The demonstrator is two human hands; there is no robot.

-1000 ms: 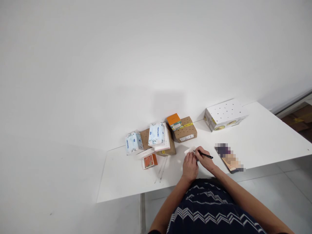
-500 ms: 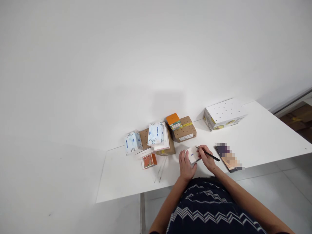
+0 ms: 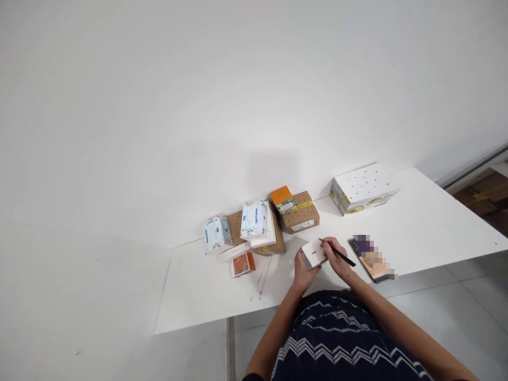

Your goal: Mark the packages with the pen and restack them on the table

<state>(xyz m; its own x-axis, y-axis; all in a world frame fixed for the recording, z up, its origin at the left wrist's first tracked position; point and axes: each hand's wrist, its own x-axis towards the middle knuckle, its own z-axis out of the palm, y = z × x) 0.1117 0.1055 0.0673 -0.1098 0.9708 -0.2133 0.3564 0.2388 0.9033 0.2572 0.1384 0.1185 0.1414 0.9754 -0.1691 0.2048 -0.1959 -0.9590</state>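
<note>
My left hand (image 3: 305, 273) is wrapped round the near-left side of a small white box (image 3: 313, 253) with a blue mark on its top. In my right hand (image 3: 336, 260) is a black pen (image 3: 344, 257), pinched between the fingers, its tip over the far right part of the box's top. Whether the tip touches the surface I cannot tell. Just right of my right hand a phone (image 3: 369, 259) with a partly blurred picture lies on the white table (image 3: 198, 296).
Left of my hands are two tissue packs (image 3: 254, 219), an orange-and-white box (image 3: 242, 264) and thin clear sticks (image 3: 262, 278). Behind stands a brown carton (image 3: 301, 214) with an orange box (image 3: 281, 194) on it. A white carton (image 3: 365, 185) stands at the back right, against the wall (image 3: 254, 106).
My left hand's fingers have slid off the top of the small box to its side, baring more of the top. The pen has barely moved. The view has shifted slightly.
</note>
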